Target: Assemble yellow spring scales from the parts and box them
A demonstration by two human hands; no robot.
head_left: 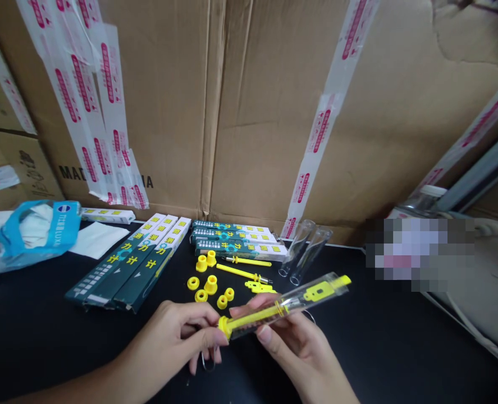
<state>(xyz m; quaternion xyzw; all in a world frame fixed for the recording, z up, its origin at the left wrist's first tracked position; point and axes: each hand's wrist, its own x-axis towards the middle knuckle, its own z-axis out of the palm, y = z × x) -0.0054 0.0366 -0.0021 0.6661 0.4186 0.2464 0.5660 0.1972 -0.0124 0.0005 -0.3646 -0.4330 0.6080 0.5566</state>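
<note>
A tubular spring scale [293, 303] is held aslant over the black table, its right end raised. Through its clear tube show a yellow rod, a coiled spring and a flat yellow piece sticking out of the far end. My left hand [185, 331] pinches the yellow end cap [224, 326] at the tube's left end. A metal ring [209, 362] hangs by those fingers. Around the tube's middle my right hand [293, 339] is closed, thumb in front and fingers behind. Just beyond lie several loose yellow caps [210, 285] and flat yellow pieces [260, 287].
Two yellow rods [237, 271] and two clear tubes [311, 255] lie behind my hands. Printed boxes [135, 258] lie left, more boxes [236, 238] at the back. A blue tissue pack [44, 227] is far left. Large taped cartons [252, 112] wall the back; a blurred patch covers the right.
</note>
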